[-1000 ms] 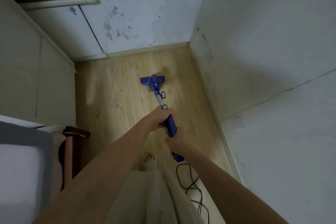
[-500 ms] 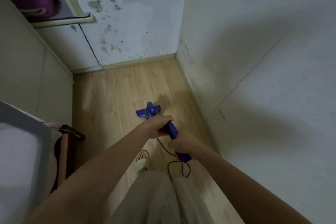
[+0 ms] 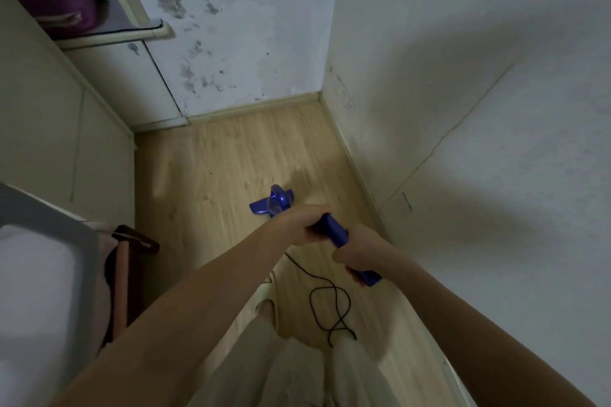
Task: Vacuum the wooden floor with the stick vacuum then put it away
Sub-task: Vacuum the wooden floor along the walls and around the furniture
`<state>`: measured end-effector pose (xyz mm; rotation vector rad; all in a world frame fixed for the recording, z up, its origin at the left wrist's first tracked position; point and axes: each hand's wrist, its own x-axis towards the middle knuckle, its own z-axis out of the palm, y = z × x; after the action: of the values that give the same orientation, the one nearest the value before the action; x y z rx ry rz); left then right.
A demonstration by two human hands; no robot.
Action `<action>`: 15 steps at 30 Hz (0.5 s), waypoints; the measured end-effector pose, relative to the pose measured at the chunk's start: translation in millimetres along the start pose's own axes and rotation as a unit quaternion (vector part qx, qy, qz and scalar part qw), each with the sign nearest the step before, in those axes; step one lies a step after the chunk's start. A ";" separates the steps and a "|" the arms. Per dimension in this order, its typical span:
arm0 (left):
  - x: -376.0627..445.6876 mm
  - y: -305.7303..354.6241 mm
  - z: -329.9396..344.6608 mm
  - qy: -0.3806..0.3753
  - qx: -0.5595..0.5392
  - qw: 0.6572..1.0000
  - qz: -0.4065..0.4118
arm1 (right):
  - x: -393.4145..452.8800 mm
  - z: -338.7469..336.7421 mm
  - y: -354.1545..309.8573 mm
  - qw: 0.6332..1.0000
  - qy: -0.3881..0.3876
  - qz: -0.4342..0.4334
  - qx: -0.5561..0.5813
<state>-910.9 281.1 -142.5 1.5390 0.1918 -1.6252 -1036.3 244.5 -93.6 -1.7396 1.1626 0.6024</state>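
Stick vacuum [image 3: 334, 231] on wooden floor [image 3: 231, 155] (narrow, white-walled corner)

Both bare forearms reach forward and down, converging. The left hand [image 3: 302, 223] curls over the upper handle [image 3: 334, 230] of the vacuum; the right hand [image 3: 358, 249] grips lower (nearer the body), fingers wrapped underneath.

The stick vacuum [image 3: 334, 230] stands on the wooden floor [image 3: 224, 162] ahead of the person, its head [image 3: 272, 203] well short of the back wall [image 3: 251, 43]. The left hand [image 3: 302, 223] holds the shaft ahead of the right hand [image 3: 358, 249]. The cord [image 3: 330, 304] lies behind, cabinets [image 3: 66, 116] left, a side wall [image 3: 463, 109] right.
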 end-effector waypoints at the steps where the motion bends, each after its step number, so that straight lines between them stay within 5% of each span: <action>1: 4.5 3.5 0.4 0.002 0.005 1.000 0.002 | 6.1 -1.0 -0.3 1.000 0.001 0.001 -0.001; 15: 95.8 102.1 -82.9 0.056 0.016 0.998 0.008 | 144.8 22.1 -84.9 0.998 0.008 0.018 0.058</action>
<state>-769.1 226.1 -200.4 1.6536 0.2156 -1.5379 -895.6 210.5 -181.3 -1.6308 1.2185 0.5316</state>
